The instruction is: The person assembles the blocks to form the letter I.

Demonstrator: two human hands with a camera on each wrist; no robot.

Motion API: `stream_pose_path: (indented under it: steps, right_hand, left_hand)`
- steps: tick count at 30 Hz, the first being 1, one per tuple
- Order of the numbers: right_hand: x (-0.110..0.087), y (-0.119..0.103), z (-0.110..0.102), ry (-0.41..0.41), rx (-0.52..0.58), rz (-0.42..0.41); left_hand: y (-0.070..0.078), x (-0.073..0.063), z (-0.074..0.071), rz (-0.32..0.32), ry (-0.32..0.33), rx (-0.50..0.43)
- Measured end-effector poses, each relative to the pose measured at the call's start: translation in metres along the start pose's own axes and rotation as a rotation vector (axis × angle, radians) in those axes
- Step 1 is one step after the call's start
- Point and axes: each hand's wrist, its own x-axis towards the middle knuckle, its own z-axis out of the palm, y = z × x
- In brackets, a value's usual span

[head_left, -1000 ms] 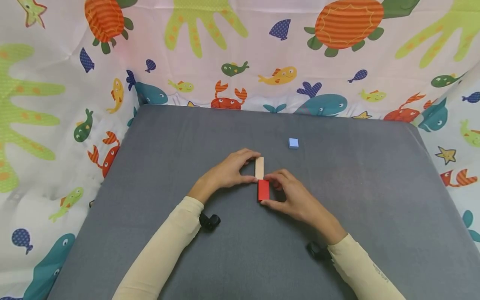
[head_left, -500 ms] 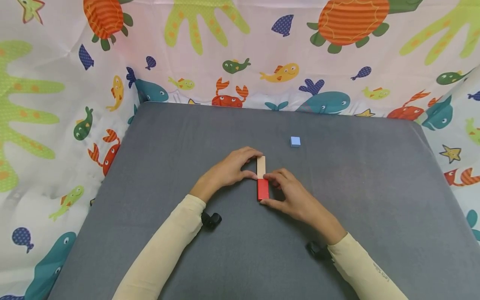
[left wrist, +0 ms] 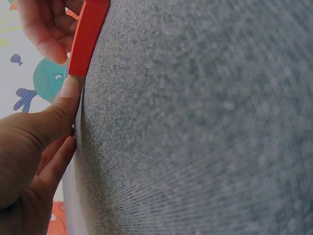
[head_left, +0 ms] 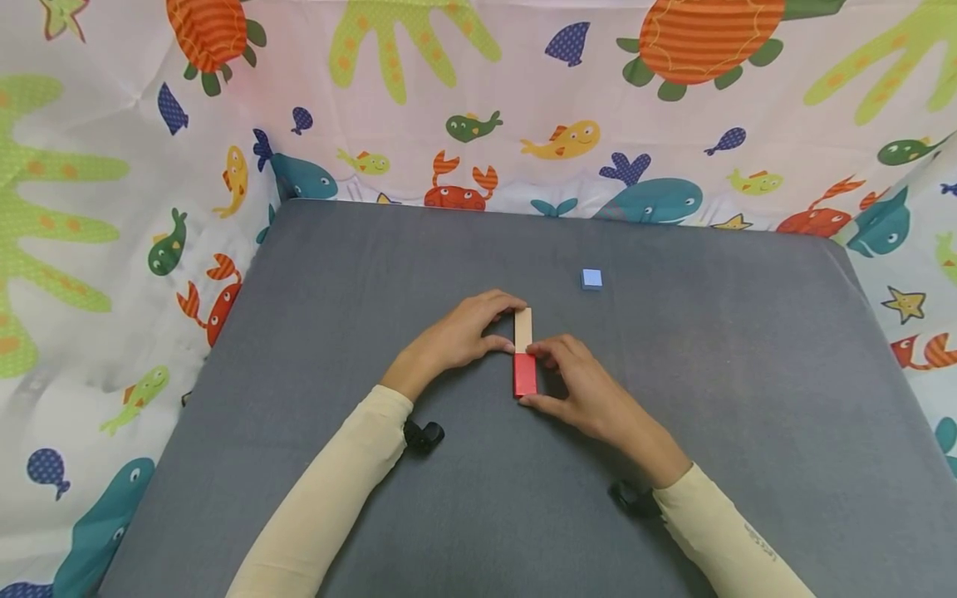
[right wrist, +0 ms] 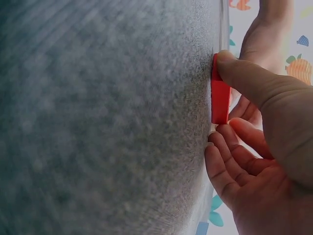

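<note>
A beige wooden block (head_left: pixel 523 329) and a red block (head_left: pixel 525 375) lie end to end on the grey table, forming one narrow line. My left hand (head_left: pixel 469 332) pinches the beige block between its thumb at the near end and fingers at the far end. With thumb and fingers, my right hand (head_left: pixel 586 384) grips the red block at its two ends. In the left wrist view, the left thumb meets the near end of the red block (left wrist: pixel 87 41). The right wrist view shows the right thumb on one end of the red block (right wrist: pixel 221 100).
A small blue block (head_left: pixel 591 278) sits farther back on the grey cloth-covered table (head_left: pixel 359 274), right of the hands. A curtain (head_left: pixel 404 133) printed with sea animals encloses the back and sides. Black wrist cameras hang below both sleeves.
The beige block sat slightly left of the red one a second ago; now the two line up more closely. Both hands keep their hold. The head view has shifted a little.
</note>
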Motion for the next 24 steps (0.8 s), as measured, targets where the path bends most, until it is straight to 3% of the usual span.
stream_pose_path:
  steps: [24]
  right_hand:
    - [-0.0003,-0.0012,0.0035,0.017,-0.009,0.030]
  left_hand:
    - [-0.0021,0.0012,0.0015,-0.014,0.008,-0.012]
